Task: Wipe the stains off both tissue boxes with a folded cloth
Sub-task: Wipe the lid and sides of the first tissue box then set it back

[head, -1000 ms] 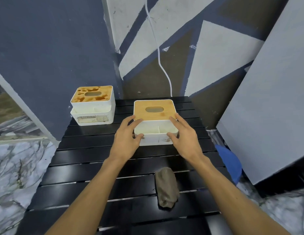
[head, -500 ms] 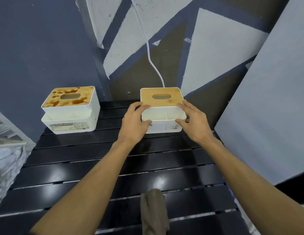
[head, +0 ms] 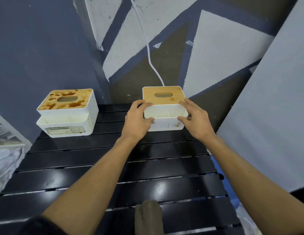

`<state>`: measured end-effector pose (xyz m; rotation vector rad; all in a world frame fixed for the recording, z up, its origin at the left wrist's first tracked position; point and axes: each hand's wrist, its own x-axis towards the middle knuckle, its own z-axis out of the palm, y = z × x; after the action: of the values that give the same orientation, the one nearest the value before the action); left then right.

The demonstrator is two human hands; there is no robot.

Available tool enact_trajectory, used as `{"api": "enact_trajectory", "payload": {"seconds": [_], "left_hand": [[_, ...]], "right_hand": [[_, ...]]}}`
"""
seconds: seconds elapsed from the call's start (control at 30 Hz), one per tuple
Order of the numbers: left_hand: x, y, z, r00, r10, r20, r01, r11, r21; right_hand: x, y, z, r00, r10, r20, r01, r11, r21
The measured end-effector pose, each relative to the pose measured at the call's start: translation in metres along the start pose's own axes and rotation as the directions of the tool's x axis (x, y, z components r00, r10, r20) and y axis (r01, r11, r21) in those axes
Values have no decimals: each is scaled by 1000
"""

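Your table (head: 97, 167) is black and built of long glossy slats running left to right, with thin gaps between them and a glare spot on a near slat. Three things lie on it. At 10 o'clock, against the far edge, sits the stained tissue box (head: 66, 114) – white body, wooden lid blotched dark brown around its oval slot, a worn label on the front. At about 1 o'clock, also at the far edge and well apart from the first, stands the cleaner tissue box (head: 164, 97), its wooden lid nearly bare and small brown marks on its white front. At 6 o'clock, on the nearest slats, lies the folded cloth (head: 148, 217) – grey-brown and partly cut off by the bottom of your view.
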<state>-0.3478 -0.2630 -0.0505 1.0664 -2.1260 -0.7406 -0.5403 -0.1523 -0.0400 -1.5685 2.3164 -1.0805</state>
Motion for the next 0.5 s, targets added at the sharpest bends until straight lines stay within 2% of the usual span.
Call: {"api": "enact_trajectory", "payload": {"seconds": [0.5], "left_hand": [[4,-1,5,1000,-7,-18,7,1000,2]], "right_hand": [[3,7,5,999,-13,-36,16,998,66]]}}
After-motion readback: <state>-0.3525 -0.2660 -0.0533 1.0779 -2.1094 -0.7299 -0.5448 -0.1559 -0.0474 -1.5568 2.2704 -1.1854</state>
